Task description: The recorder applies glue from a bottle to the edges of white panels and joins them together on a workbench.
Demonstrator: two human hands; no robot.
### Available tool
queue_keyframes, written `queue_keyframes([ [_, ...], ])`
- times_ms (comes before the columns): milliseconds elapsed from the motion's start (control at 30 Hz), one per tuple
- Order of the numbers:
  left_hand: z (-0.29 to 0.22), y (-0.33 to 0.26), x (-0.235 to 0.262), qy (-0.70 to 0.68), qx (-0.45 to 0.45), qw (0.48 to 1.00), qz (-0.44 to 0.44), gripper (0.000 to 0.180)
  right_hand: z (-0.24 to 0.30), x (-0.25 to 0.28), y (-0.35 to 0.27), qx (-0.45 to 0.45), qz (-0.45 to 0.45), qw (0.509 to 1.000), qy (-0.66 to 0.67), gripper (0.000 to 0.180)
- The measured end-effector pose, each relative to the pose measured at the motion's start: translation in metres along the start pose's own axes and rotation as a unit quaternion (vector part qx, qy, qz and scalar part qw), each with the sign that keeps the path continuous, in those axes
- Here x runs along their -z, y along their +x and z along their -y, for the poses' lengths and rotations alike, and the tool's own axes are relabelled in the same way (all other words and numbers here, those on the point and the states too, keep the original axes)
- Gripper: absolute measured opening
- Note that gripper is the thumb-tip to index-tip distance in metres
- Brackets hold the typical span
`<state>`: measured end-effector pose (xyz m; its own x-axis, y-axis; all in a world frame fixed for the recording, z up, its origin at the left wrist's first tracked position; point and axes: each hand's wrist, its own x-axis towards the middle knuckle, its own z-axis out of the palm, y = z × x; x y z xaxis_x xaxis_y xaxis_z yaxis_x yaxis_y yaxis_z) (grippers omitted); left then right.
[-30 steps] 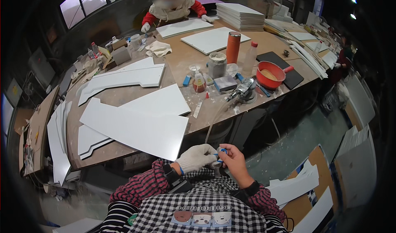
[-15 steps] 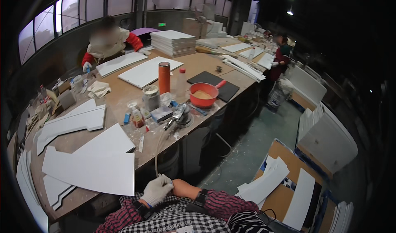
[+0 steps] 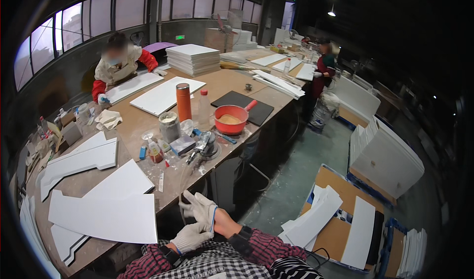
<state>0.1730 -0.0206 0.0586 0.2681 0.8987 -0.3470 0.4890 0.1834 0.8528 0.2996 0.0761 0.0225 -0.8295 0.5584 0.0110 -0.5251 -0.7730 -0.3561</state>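
Observation:
My left hand (image 3: 191,237), in a white knit glove, is closed at my right wrist, pinching the blue-edged cuff of the other white work glove (image 3: 211,217). That glove covers my right hand (image 3: 197,207), whose fingers point away and are spread apart, with nothing in them. Bare skin shows between its cuff and my dark wristband. Both hands are in front of my checked apron, just off the table's near edge. Left of them, a curved white panel (image 3: 106,217) lies over other white panels on the table (image 3: 170,175).
Beyond my hands stand a spray gun (image 3: 201,148), a red pan (image 3: 230,121), an orange flask (image 3: 183,103) and a tin (image 3: 170,126). Across the table a person (image 3: 121,67) handles a panel. White boards lie on a pallet (image 3: 328,224) at the right.
The white glove now covers my right hand, which was bare at the back before. Its fingers have stretched out forward, and my left hand has moved to the cuff. The view has shifted slightly.

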Motion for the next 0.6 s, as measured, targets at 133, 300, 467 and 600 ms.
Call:
queue_keyframes([
  [133, 0.011, 0.003, -0.008, -0.132, 0.024, 0.99, 0.052, 0.015, -0.009, 0.004, 0.004, 0.133, -0.059, 0.952, -0.27, 0.052],
  [300, 0.014, 0.005, -0.01, -0.169, 0.02, 0.981, 0.089, 0.013, -0.015, 0.027, 0.011, 0.049, -0.032, 0.955, -0.29, 0.072],
  [467, 0.044, 0.008, -0.01, -0.186, -0.041, 0.976, 0.106, 0.013, -0.027, 0.019, 0.016, -0.151, -0.093, 0.968, -0.179, 0.095],
  [600, 0.026, -0.003, -0.002, -0.047, -0.091, 0.987, 0.124, 0.017, -0.037, 0.027, 0.008, -0.091, -0.135, 0.985, -0.057, 0.057],
])
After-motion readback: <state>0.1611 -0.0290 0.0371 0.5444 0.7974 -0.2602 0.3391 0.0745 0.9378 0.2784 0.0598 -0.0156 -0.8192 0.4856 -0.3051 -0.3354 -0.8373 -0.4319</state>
